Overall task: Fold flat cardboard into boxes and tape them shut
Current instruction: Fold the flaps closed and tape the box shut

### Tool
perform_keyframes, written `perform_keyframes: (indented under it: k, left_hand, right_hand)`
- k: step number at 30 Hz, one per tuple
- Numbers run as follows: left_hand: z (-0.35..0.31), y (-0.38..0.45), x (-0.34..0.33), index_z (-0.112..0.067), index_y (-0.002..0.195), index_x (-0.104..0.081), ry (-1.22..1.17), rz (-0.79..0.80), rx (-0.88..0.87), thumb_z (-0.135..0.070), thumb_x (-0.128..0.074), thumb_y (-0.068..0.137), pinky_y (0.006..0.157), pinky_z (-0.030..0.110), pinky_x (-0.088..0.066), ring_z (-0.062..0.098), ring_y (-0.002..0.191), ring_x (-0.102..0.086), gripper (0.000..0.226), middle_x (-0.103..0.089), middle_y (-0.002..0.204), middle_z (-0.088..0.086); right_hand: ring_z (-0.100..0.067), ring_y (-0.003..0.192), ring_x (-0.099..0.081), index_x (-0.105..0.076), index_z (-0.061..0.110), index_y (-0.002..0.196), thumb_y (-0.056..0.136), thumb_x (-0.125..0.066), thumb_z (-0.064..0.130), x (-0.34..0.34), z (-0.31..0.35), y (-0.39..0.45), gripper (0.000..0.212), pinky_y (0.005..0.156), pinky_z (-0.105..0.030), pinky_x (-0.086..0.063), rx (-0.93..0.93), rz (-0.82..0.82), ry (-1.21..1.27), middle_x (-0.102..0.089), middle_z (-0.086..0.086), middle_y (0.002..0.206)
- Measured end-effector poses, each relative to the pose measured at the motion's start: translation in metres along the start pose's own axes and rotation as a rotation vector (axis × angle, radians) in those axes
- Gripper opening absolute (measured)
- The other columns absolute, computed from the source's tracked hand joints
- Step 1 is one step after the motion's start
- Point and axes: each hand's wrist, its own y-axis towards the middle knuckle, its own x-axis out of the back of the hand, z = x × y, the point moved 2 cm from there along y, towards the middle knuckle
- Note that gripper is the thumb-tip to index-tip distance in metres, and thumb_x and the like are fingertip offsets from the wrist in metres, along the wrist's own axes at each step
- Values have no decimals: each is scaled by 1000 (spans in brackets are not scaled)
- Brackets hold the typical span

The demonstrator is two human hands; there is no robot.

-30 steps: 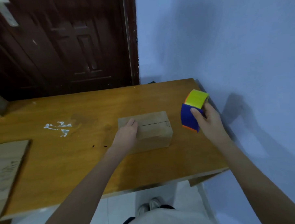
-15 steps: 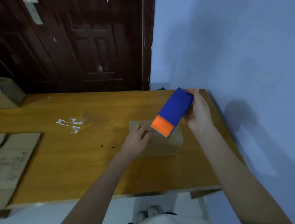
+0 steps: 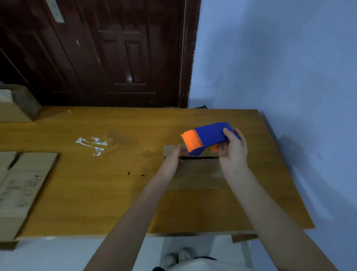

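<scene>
The box [image 3: 195,171] sits on the worktop [image 3: 94,190] toward its right end, flaps folded down, with a dark seam running left to right across its top. That seam is the box's long axis, and it is the line the tape has to follow.

The right hand [image 3: 232,151] holds the dispenser [image 3: 206,138] just above the box's far edge, fingers [image 3: 228,133] curled over the blue body and thumb underneath. The orange cutter end points left, hanging over the seam's left part. The left hand [image 3: 173,160] rests on the box's left end, fingers lying across the top by the seam's start; whether they press flat or curl over the edge is hard to tell.

So the seam lies directly below and slightly nearer than the dispenser's mouth, and the right hand is the one placed to reach it. The likely next move is to lower the orange end onto one end of the seam and draw along it.

Flat cardboard [image 3: 18,187] lies at the worktop's left edge.
</scene>
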Motion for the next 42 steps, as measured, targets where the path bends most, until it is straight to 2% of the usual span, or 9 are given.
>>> perform_keyframes:
  k: [2,5,7,13,15,18,26,35,42]
  left_hand:
    - [-10,3,-2,-11,125,-54,34,16,46,-43,-25,102,75,27,-35,15,75,-55,49,-62,88,0]
    - [-20,-6,-2,-4,134,-46,30,58,127,-38,-23,103,88,26,-36,26,120,-52,51,-56,130,11]
    - [-14,-11,1,-9,130,-50,-36,33,130,-44,-30,101,98,26,-31,21,126,-46,50,-52,134,5]
    - [-4,-17,6,-20,102,-63,-159,-92,39,-55,-47,91,99,35,-34,20,114,-52,41,-61,120,3]
    - [-7,-20,3,-16,106,-61,-219,-128,22,-52,-51,90,91,33,-35,21,110,-52,40,-60,113,1]
    - [-9,-24,-3,-19,81,-56,-212,-128,-56,-31,-50,96,79,28,-32,16,95,-50,20,-58,86,-4]
    - [-7,-26,0,-17,71,-54,-199,-186,-174,-14,-53,94,48,10,-38,7,66,-52,23,-58,73,-2]
    - [-5,-25,-2,-10,89,-54,-198,-215,-177,-19,-54,94,44,8,-34,8,65,-48,11,-54,72,-2]
    - [0,-28,-2,-7,83,-49,-297,-208,-264,-6,-56,92,49,4,-38,2,58,-56,12,-58,74,3]
  right_hand:
    - [-21,88,-69,-48,16,127,84,-65,-2,2,-6,0,50,74,-34,-56,-13,-17,26,-67,-12,104]
    - [-25,98,-67,-47,16,126,84,-65,-2,5,-13,0,49,85,-38,-55,-24,-48,34,-65,-15,112]
    - [-25,99,-67,-47,16,127,84,-64,-2,6,-14,1,49,86,-37,-55,-18,-66,55,-64,-15,114]
    - [-20,91,-69,-43,16,130,87,-61,1,8,-14,4,49,77,-32,-57,-16,-83,73,-66,-12,108]
    - [-15,80,-70,-42,18,126,90,-59,3,8,-14,3,44,66,-27,-56,-2,-91,69,-66,-9,100]
    - [-8,64,-68,-38,23,125,92,-57,7,9,-14,4,41,58,-24,-53,16,-100,51,-64,-4,92]
    - [-17,69,-56,-36,29,127,96,-49,20,10,-27,14,34,53,-26,-40,98,-76,-59,-59,-5,93]
    - [-14,98,-60,-21,33,139,86,-67,23,11,-44,21,71,87,-34,-51,205,-17,-295,-53,4,110]
    - [-21,100,-63,-28,26,123,79,-67,20,0,-46,30,59,82,-33,-54,263,-49,-235,-53,-11,122]
